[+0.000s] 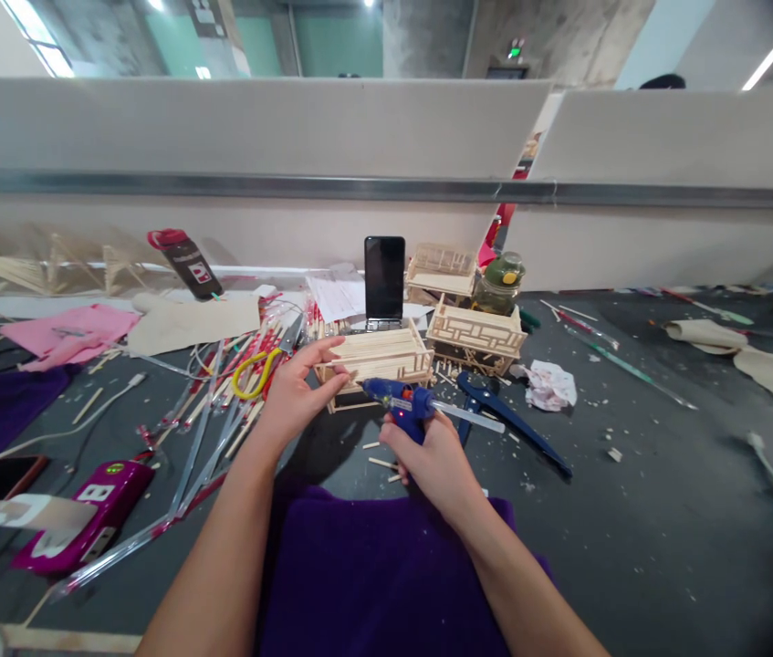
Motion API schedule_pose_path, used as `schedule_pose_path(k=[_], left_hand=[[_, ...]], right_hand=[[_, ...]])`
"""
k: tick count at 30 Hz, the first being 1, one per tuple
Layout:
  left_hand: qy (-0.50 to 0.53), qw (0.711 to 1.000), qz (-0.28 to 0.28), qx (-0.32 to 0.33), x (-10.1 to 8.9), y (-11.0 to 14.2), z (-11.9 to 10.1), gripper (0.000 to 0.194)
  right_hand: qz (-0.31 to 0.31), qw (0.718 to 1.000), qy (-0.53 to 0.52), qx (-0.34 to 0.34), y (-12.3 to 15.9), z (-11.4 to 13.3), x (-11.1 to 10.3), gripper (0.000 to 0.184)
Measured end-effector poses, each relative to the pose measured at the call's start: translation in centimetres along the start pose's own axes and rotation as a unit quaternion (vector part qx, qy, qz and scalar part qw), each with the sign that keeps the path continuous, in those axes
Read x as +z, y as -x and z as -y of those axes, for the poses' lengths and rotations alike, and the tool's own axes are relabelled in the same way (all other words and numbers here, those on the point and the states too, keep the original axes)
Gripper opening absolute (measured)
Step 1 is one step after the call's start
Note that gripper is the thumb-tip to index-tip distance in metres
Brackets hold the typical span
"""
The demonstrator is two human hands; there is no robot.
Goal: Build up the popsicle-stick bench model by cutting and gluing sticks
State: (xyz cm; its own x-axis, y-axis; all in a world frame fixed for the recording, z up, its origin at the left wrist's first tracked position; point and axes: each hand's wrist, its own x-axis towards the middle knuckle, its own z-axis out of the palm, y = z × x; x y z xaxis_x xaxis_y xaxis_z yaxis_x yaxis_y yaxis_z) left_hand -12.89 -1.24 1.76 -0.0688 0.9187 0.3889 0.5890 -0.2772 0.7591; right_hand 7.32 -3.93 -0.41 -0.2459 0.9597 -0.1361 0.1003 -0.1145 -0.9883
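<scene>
My right hand (pixel 433 456) is wrapped round the handle of a blue hot glue gun (pixel 408 406), with a clear glue stick (pixel 472 417) poking out of its back end. The gun's nozzle points left, at the front of a small model made of thin wooden sticks (pixel 386 351). At the model's left end, my left hand (pixel 300 392) grips it between thumb and fingers; part of that end is hidden behind the hand. Two other stick models, one with a lattice railing (pixel 478 333) and one behind it (pixel 442 271), stand to the right.
A phone (pixel 384 278) stands upright behind the model. Blue cutters (pixel 519 424) and crumpled paper (pixel 550 385) lie right. Yellow-handled scissors (pixel 253 372), bundled sticks and a purple power strip (pixel 95 511) are left. Bottles (pixel 187 265) stand at the back. Purple cloth (pixel 386 575) lies in front.
</scene>
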Motion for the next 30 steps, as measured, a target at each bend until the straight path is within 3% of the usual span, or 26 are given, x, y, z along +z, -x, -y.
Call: schedule_pose_path(k=[9,18,23,27,30], left_hand=[[0.016,1.0,-0.003,-0.01,-0.1,0.0,0.0,0.051],[0.029,1.0,0.009,0.002,-0.3,0.0,0.1,0.056],[0.114,0.993,0.026,-0.025,-0.2,0.0,0.3,0.063],[0.192,0.98,0.035,-0.045,-0.3,-0.1,0.6,0.071],[0.248,0.966,0.042,-0.061,-0.5,-0.2,0.7,0.077]], right_hand=[[0.012,0.997,-0.079,0.014,0.4,1.0,0.1,0.027],[-0.072,0.996,-0.031,-0.032,2.3,1.8,-1.0,0.035],[-0.125,0.986,-0.041,-0.102,2.3,3.8,0.8,0.028],[-0.143,0.97,0.044,-0.193,0.7,4.2,2.9,0.015],[-0.146,0.964,0.102,-0.199,-0.4,3.9,3.9,0.017]])
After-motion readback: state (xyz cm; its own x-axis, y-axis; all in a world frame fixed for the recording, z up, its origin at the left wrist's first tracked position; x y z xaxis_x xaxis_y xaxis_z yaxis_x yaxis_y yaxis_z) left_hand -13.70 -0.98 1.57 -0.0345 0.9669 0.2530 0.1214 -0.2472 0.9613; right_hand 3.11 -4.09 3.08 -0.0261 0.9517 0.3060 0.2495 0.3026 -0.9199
